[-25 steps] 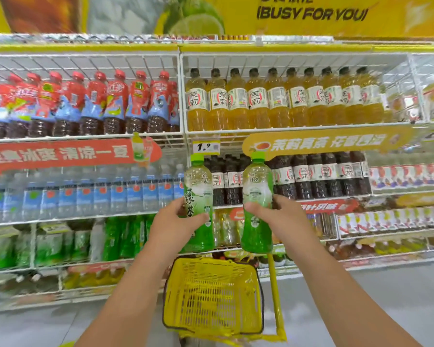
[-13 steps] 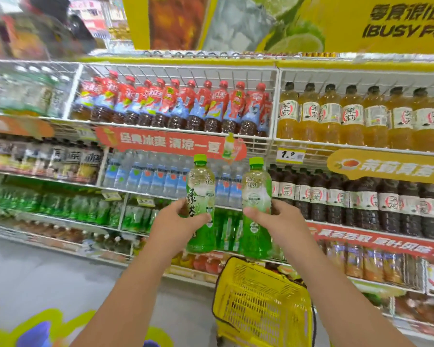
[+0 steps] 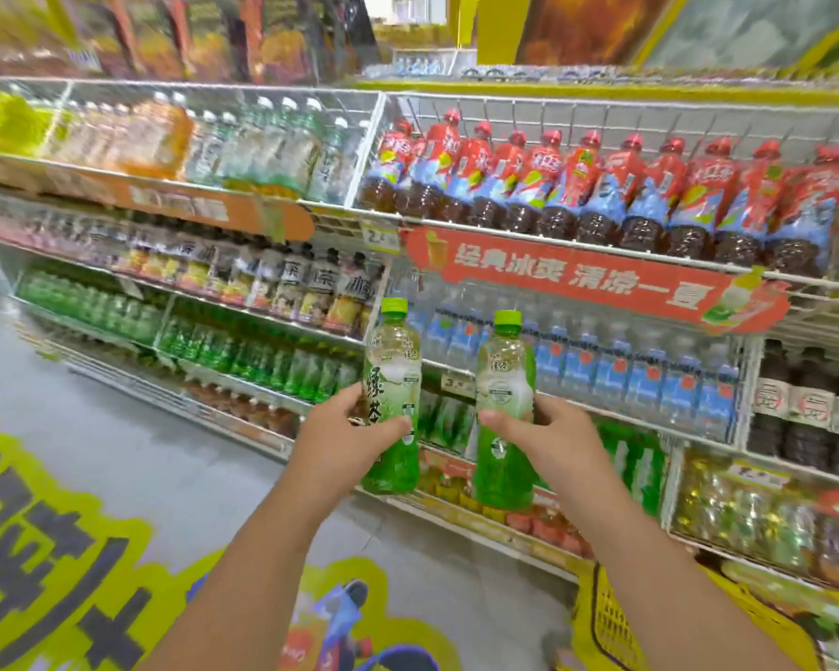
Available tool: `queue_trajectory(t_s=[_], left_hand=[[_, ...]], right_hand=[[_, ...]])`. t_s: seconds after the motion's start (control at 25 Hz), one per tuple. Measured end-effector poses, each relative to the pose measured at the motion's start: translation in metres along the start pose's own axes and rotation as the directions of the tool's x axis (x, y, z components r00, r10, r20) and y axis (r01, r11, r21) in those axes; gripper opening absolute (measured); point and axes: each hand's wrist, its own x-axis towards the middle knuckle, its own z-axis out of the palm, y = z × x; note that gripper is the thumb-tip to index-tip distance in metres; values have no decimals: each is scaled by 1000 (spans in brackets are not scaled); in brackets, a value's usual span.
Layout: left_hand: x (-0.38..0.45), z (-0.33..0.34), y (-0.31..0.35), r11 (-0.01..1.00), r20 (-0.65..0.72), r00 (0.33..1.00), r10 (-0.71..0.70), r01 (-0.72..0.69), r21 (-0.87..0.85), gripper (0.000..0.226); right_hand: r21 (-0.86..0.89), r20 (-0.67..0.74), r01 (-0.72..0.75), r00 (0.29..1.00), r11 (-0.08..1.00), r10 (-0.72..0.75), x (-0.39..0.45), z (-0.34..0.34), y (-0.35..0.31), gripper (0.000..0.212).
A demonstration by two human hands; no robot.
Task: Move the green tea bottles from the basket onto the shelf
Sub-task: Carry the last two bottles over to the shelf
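I hold two upright green tea bottles in front of the drinks shelving. My left hand [image 3: 342, 435] grips the left green tea bottle [image 3: 392, 375], which has a green cap and a green lower half. My right hand [image 3: 550, 435] grips the right green tea bottle [image 3: 504, 380] of the same kind. The two bottles stand side by side, a small gap between them. The yellow basket [image 3: 606, 622] is on the floor at the lower right, partly cut off by my right arm. A row of similar green bottles [image 3: 257, 353] fills a shelf to the left.
Wire shelves run across the view: red-capped dark tea bottles [image 3: 601, 186] on top, blue-labelled water bottles [image 3: 626, 375] behind my hands, dark bottles [image 3: 805, 404] at the right. A grey floor with a yellow floor graphic [image 3: 59, 549] lies at the lower left.
The view has swung left along the shelving while both hands keep the two bottles raised. The basket has shifted to the lower right corner, and more of the left shelves shows.
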Motion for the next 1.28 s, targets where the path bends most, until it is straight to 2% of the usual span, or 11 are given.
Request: queue_trajectory(t_s=[0.12,0.24,0.28,0.44,0.52,0.8,0.88,1.0,1.12,1.28], left_hand=[[33,-56,-29,999,1,999,-35,35,-25,32],[71,-94,-59,999,-37,999,-37,36,-21,69],[84,-105,-66,998,-56,997,-50,48,-44,71],[143,-138,-79,995,-78,994,-70,64,-79,36],[175,-154,-86,996,-107,991,-76,70,-54,27],[260,-201,-92,992,-107,987,-119,115,-42,28],[289,-214,-94,994,-73,992,-104,102,-25,36],[337,-236,-104,997,-15,997,-79,80,23,50],[387,-261,-122,991,45,998,-54,48,123,84],[443,-301,-139,994,185,983,15,-35,105,94]], right_hand=[[-17,26,-10,1000,1000,10,19,63,-17,37],[-53,46,-26,999,998,28,43,105,-30,31],[-59,53,-28,998,998,31,58,119,-32,26],[-89,65,-20,998,996,25,124,172,-37,27],[-73,97,-20,995,997,27,161,202,-36,27],[-103,140,0,990,995,15,245,274,-62,31],[-87,132,-5,991,996,16,262,286,-70,41],[-76,63,-37,997,996,42,284,310,-67,86],[-38,-59,-91,994,995,88,298,344,-64,120],[1,-205,-143,969,990,140,305,405,-76,130]])
